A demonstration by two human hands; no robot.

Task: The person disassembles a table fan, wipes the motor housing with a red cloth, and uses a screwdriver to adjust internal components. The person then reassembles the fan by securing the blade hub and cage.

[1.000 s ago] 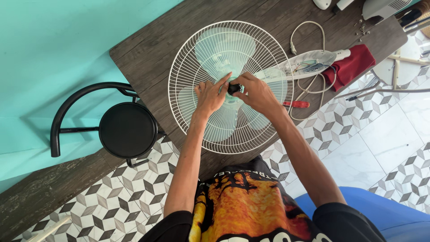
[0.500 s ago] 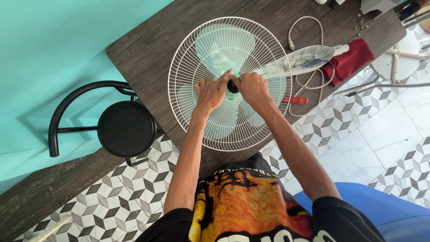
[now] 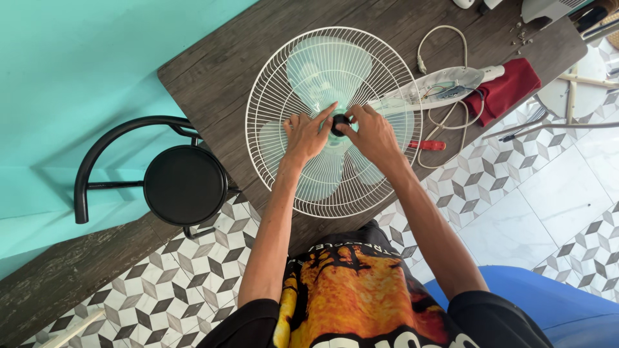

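Note:
A white wire fan guard (image 3: 271, 96) lies flat on a dark wooden table (image 3: 219, 71), with pale green translucent blades (image 3: 325, 64) inside it. At the centre of the blades sits a small black cap (image 3: 339, 122). My right hand (image 3: 374, 134) pinches this cap with thumb and fingers. My left hand (image 3: 307, 132) rests on the blades just left of the cap, its index finger touching it. The fan's white body (image 3: 438, 87) with exposed wiring lies to the right of the guard.
A red-handled screwdriver (image 3: 427, 145) and a white cord (image 3: 445, 38) lie right of the guard, with a red cloth (image 3: 506, 90) beyond. Small screws (image 3: 522, 35) sit at the table's far corner. A black round stool (image 3: 184, 183) stands left, by a turquoise wall (image 3: 77, 64).
Both hands have stayed at the fan's centre; the fingers have shifted slightly around the black cap. The view has drifted a little.

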